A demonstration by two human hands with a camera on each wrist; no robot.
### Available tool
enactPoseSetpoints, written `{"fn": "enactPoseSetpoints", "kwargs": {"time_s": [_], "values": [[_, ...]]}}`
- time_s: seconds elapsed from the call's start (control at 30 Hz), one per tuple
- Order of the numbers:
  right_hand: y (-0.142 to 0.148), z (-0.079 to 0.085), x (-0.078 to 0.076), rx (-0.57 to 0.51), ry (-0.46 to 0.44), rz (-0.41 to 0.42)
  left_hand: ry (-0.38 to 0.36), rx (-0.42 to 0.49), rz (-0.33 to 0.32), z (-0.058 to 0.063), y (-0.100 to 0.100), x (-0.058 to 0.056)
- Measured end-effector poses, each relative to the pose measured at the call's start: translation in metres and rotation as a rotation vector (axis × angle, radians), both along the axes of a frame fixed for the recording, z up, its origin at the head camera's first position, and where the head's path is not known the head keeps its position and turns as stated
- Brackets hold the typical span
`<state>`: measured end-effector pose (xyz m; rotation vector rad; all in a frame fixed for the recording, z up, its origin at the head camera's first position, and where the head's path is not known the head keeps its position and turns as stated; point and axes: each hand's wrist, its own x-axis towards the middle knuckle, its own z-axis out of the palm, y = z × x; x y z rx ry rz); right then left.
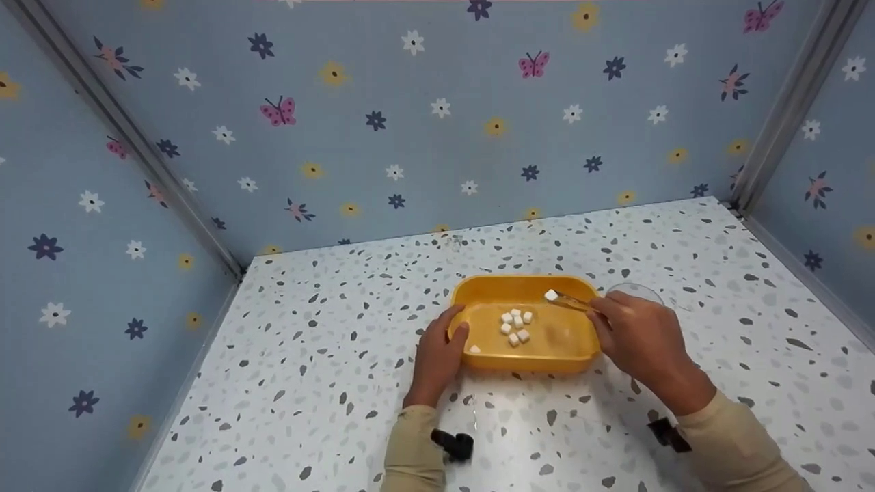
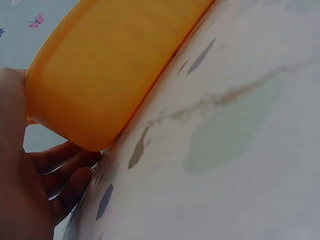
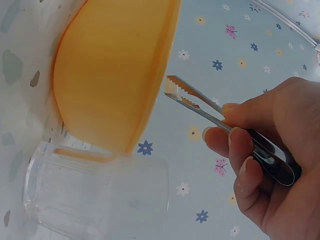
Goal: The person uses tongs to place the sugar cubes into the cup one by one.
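Observation:
A yellow rectangular tub (image 1: 526, 363) stands on the speckled table, with several small white cubes (image 1: 518, 321) grouped on its floor and another in its near left corner. My left hand (image 1: 439, 352) grips the tub's left end, thumb over the rim and fingers along the outside wall. Between thumb and fingers, my right hand (image 1: 642, 338) pinches small metal tongs (image 3: 205, 111). Their toothed tips hold one white cube (image 1: 551, 295) above the right part of the tub. A clear glass (image 3: 95, 192) stands just right of the tub, partly hidden behind my right hand in the head view.
The white speckled tabletop (image 1: 307, 362) ends at a blue flowered wall (image 1: 424, 150) behind, with more panels left and right. A black strap piece (image 1: 454, 445) shows at the left wrist, and another (image 1: 670, 436) at the right.

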<state>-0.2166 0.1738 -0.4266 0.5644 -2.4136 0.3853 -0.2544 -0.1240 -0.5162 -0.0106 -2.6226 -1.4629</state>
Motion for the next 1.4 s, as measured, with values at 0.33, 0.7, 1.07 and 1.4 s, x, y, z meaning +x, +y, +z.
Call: {"fn": "enactPoseSetpoints", "kwargs": {"time_s": [0.33,0.7,1.07,1.4], "values": [[0.003,0.005,0.001,-0.014,0.011,0.001,-0.005,-0.006,0.008,0.000,-0.001,0.000],[0.018,0.018,0.003,-0.043,0.053,-0.024,0.019,-0.016,0.003,0.000,-0.001,-0.002],[0.026,0.027,0.006,-0.048,0.048,-0.046,0.003,-0.015,0.008,-0.002,-0.002,-0.001],[0.030,0.032,0.009,-0.057,0.029,-0.077,-0.001,-0.006,0.010,-0.001,-0.002,-0.001]]}}
